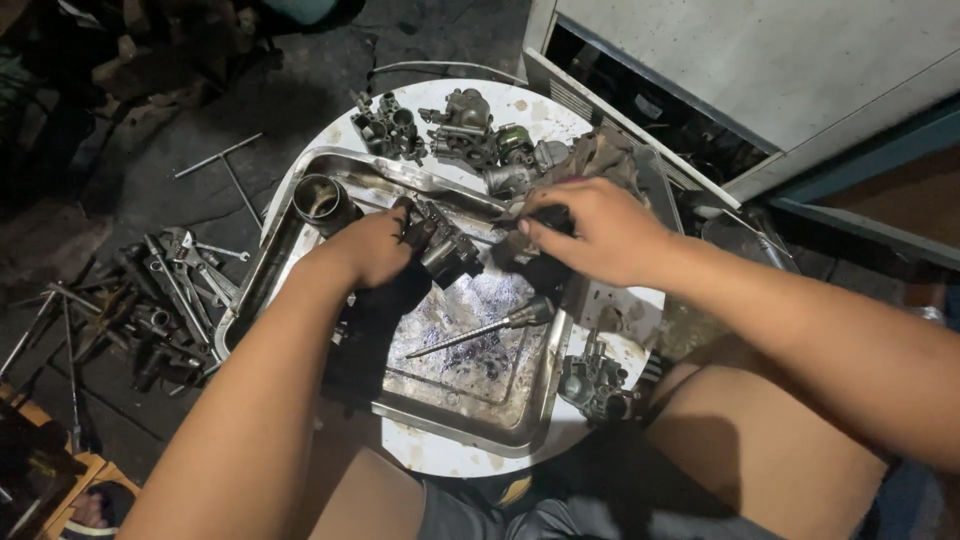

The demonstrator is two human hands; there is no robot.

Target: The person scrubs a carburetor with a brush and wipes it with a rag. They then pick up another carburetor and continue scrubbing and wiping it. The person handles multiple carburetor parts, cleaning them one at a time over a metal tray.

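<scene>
Two hands work over the metal tray (pixel 300 235): the left hand (pixel 375 245) is clenched on a carburetor part (pixel 445 250), the right hand (pixel 590 225) pinches it; disassembly seems underway, steady holding needed.

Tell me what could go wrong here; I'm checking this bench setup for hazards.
The metal tray holds an oily film, and both the left hand and right hand grip a dark engine part above it; slick fingers could likely drop it. A pointed screwdriver lies loose in the tray below the hands and might jab a wrist. One carburetor sits at the round table's edge and could be knocked off.
</scene>
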